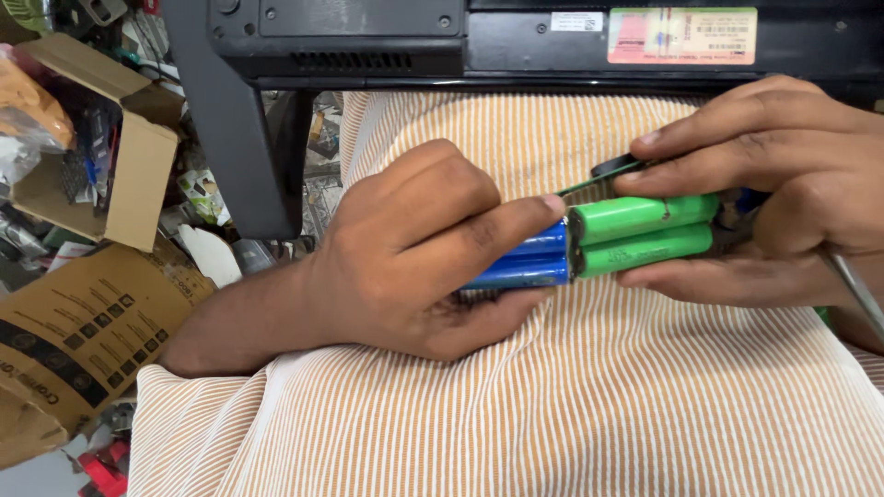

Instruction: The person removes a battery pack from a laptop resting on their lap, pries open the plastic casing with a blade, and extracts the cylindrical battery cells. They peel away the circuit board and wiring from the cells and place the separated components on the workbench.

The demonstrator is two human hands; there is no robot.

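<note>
Battery pack: a bundle of cylindrical cells (589,244), blue cells (520,262) on one side, green cells (645,232) on the other, joined end to end and held level over the striped cloth (516,405).
Pack to left hand: the blue end sits inside the left hand (414,253), and the forefinger runs along the top of the blue cells right up to the seam with the green ones.
Pack to right hand: the green end lies in the right hand (783,198), fingers above and below it, thumb pressed on top near the seam.
Left hand pose: closed around the blue cells, knuckles up, thumb tucked beneath the pack, forearm coming in from below and to the side of the pack.
Right hand pose: curled over the green cells and also pinching a thin dark strip (612,170) just above the pack; a metal tool shaft (856,290) slants down out of the palm.
Around the pack: a black device (442,41) with a vent and a coloured sticker sits beyond it; well off past the left forearm, an open cardboard box (120,156) and a flattened carton (74,340) amid clutter.
In the way: fingers hide much of the blue cells and the far green end.
</note>
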